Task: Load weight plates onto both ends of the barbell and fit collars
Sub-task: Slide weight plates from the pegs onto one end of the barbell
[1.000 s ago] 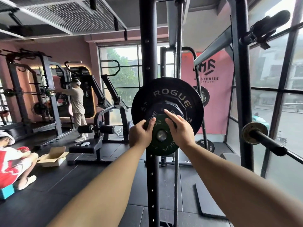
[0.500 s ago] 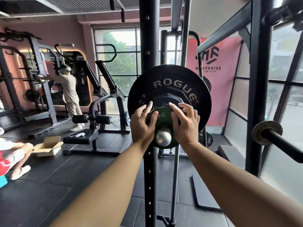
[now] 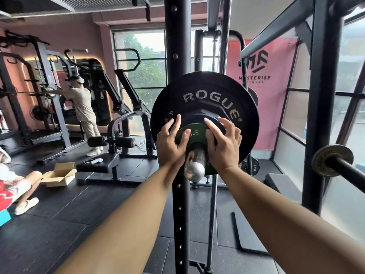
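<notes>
A polished, shiny metal barbell sleeve [image 3: 194, 163] is seen against a matt black rubber plate [image 3: 205, 91] with worn lettering.

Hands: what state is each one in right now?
Left hand: open, fingers straight, pressing the small green plate.
Right hand: open, fingers spread, pressing the same plate.
</notes>
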